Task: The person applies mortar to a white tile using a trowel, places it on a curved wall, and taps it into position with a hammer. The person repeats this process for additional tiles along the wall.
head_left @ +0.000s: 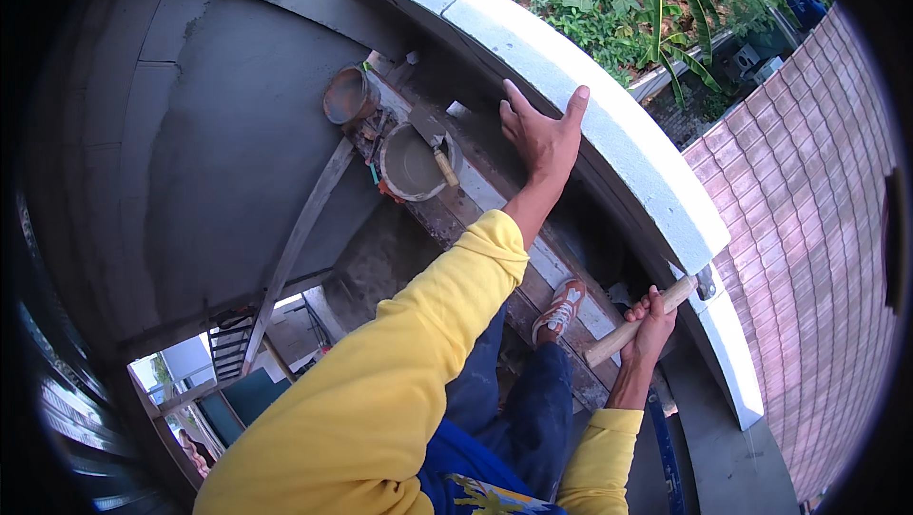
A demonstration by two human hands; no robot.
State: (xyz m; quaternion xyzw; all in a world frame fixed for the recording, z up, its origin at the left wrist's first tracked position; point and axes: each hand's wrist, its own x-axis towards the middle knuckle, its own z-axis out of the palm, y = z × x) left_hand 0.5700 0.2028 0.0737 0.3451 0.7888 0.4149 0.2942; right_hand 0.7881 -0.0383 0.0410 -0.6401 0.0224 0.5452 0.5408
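My left hand (pixel 550 142) reaches out with fingers and thumb spread, holding nothing. It is beside the inner edge of a long row of white blocks (pixel 656 187), its thumb overlapping the edge in view; contact cannot be made out. Lower right, my right hand (pixel 650 327) is wrapped round the wooden handle of a hammer (pixel 612 342). The hammer's dark metal head (pixel 706 283) lies against the blocks, near where the upper run meets a lower white block (pixel 738 363).
A plank walkway (pixel 518 310) carries my shoe (pixel 563 309), a round tub (pixel 411 165) of grey mix with a trowel (pixel 443 163) across its rim, and a brown bucket (pixel 349 97). A blue bar (pixel 666 453) is low right. Beyond the blocks are a tiled roof (pixel 799 144) and plants.
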